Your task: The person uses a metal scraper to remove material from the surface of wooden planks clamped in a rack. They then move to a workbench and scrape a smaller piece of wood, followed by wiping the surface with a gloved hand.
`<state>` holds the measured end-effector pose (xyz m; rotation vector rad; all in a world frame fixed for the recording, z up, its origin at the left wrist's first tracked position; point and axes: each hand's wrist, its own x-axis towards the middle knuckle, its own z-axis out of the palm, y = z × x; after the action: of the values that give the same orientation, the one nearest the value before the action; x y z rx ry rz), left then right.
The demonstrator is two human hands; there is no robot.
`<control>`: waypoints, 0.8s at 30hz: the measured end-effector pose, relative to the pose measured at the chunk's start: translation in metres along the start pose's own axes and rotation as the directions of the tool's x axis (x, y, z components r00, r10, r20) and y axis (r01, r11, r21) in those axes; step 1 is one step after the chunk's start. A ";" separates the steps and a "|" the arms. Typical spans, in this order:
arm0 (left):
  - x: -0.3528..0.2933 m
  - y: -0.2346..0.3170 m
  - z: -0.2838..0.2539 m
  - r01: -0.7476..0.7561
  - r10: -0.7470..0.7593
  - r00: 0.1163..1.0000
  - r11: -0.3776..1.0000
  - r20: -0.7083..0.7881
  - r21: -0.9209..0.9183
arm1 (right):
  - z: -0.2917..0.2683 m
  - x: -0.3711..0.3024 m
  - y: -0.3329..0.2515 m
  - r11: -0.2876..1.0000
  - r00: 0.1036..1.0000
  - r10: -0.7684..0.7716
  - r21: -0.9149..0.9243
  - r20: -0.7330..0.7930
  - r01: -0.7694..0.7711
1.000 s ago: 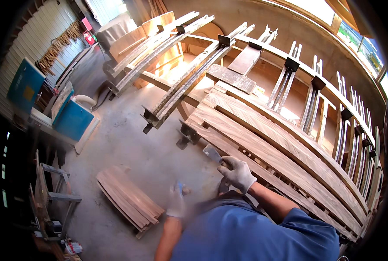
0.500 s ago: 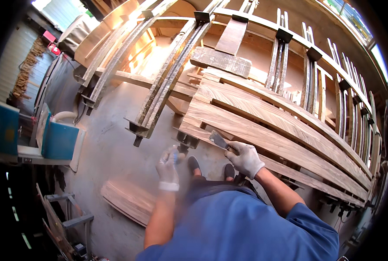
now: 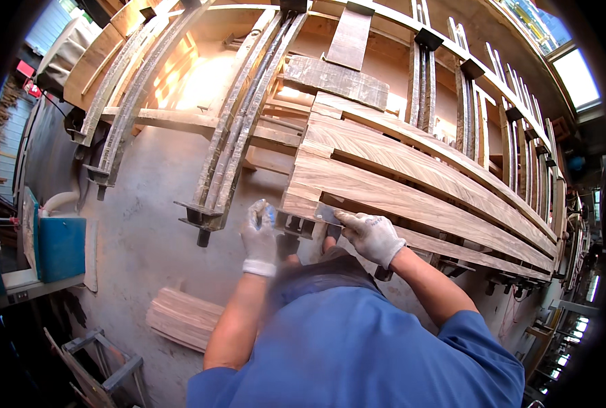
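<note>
My right hand [image 3: 374, 238], in a whitish work glove, grips a putty knife [image 3: 328, 213]. Its broad grey blade lies at the near left end of a slatted wooden panel [image 3: 384, 194], by the gap between two boards. Most of its handle is hidden in my fist. My left hand [image 3: 258, 234], gloved too, is raised just left of the panel's corner, fingers bent inward. A blue patch shows by its fingertips; whether that is a held thing or part of the glove I cannot make out. Under the panel's corner is a metal clamp end [image 3: 295, 224].
Long bar clamps [image 3: 238, 129] jut out left of the panel, and more stand behind it. A worn grey board [image 3: 337, 80] lies past its far edge. Stacked wood pieces [image 3: 180, 319] rest on the floor at lower left, near a metal stand [image 3: 116, 367]. A blue machine [image 3: 61, 248] is at left.
The putty knife has moved slightly left and down against the panel's end. My left hand has risen beside the panel's corner. The whole view has shifted, and my body is closer to the panel.
</note>
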<state>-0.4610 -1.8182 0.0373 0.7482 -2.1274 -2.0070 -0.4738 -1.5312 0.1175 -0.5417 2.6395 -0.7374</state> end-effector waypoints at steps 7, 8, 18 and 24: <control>-0.004 -0.015 -0.002 0.040 -0.054 0.993 0.990 0.101 0.135 | -0.028 0.024 -0.004 0.999 0.983 -0.015 0.040 0.183 0.007; -0.003 -0.025 -0.003 0.035 -0.049 0.993 0.991 0.109 0.128 | -0.029 0.024 -0.003 0.999 0.982 -0.021 0.032 0.188 0.015; -0.006 -0.049 -0.009 0.131 -0.147 0.978 0.985 0.150 0.110 | -0.022 0.023 0.004 0.999 0.980 -0.034 -0.029 0.195 0.041; -0.009 -0.045 -0.009 -0.007 -0.030 0.986 0.976 0.162 0.219 | -0.004 0.042 -0.002 0.991 0.988 -0.133 0.034 0.076 0.131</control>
<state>-0.4379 -1.8220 -0.0029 0.6437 -2.4738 -1.9220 -0.5113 -1.5498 0.1131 -0.7274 2.5364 -0.7756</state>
